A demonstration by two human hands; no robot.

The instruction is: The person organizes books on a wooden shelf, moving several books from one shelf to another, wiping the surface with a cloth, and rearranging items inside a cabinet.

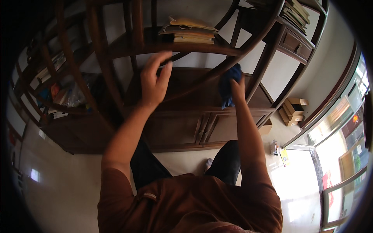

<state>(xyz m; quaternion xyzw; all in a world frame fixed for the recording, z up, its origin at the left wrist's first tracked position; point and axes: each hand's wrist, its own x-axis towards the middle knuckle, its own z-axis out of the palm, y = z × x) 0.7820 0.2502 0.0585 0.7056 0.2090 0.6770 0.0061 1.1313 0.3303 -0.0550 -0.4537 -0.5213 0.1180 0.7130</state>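
My right hand (pixel 239 86) grips a dark blue cloth (pixel 229 83) at the curved wooden bar (pixel 208 74) of a dark wooden shelving unit. Part of the cloth hangs below my fingers, in front of the lower shelf board (pixel 186 78). To the left, my left hand (pixel 156 80) is raised with its thumb and fingers apart and nothing in it. It is slightly blurred, just below the edge of the upper shelf (pixel 174 49). On that shelf lies a stack of books and papers (pixel 193 33).
Cabinet doors (pixel 208 128) with metal handles sit below the shelf. A small drawer (pixel 295 45) and more books (pixel 295 16) are at the upper right. Open cardboard boxes (pixel 291 112) stand on the floor by the glass door (pixel 335 116). Left shelves hold books and plastic bags (pixel 77 96).
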